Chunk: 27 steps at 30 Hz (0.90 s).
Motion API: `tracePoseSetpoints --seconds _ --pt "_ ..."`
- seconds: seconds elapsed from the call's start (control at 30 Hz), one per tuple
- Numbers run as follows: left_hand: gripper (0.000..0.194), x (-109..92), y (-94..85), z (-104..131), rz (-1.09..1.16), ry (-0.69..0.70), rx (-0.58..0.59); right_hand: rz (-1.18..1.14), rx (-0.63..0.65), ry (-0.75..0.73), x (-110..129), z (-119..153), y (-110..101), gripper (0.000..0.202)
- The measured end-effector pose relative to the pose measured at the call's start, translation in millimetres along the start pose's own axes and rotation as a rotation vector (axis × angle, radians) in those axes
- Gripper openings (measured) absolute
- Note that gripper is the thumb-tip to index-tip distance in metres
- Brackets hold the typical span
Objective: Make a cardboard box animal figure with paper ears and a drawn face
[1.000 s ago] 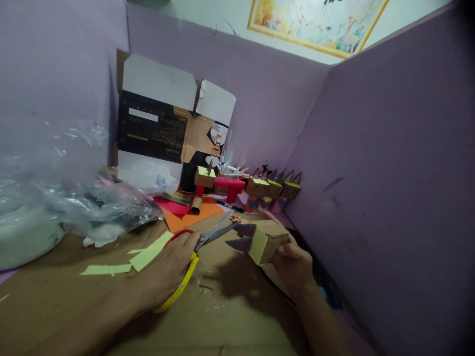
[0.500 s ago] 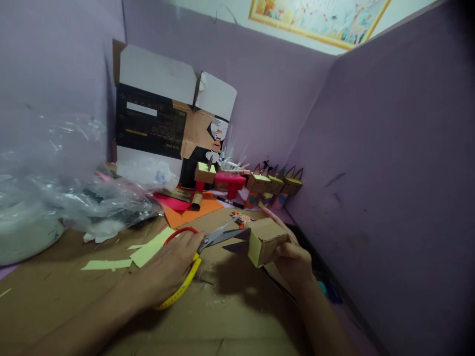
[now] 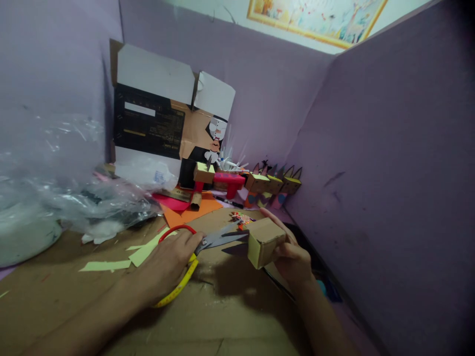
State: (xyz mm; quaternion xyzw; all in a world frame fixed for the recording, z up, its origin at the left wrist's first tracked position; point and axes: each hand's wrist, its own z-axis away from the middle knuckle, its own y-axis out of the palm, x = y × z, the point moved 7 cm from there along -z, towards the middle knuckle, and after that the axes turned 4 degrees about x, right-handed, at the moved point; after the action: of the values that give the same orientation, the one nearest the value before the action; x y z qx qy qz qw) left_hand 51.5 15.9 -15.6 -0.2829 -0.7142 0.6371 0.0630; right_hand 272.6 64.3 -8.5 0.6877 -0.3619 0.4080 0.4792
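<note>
Okay, so the blades of the scissors point(image 3: 213, 241) have slid closer to the eared cardboard box point(image 3: 267, 241), so I'd say they're lined up on its upper ear. Left hand point(image 3: 174, 262)'s curled through the parted handles; right hand point(image 3: 296, 262)'s gripping the box above the worktop point(image 3: 222, 321), toward its right edge.

The scissors point(image 3: 218, 241) show one red handle, one yellow — the small box point(image 3: 266, 240) is tan, pale yellow on one face.
</note>
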Motion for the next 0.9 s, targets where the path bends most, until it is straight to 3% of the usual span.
tracePoseSetpoints --seconds 0.4,0.9 --pt "0.045 1.1 -7.0 3.6 0.088 0.014 -0.074 -0.018 -0.008 0.014 0.0 0.9 0.0 0.078" --pt "0.043 4.5 -0.8 6.0 0.043 0.03 -0.083 -0.124 0.03 0.018 -0.3 0.6 1.9 0.076"
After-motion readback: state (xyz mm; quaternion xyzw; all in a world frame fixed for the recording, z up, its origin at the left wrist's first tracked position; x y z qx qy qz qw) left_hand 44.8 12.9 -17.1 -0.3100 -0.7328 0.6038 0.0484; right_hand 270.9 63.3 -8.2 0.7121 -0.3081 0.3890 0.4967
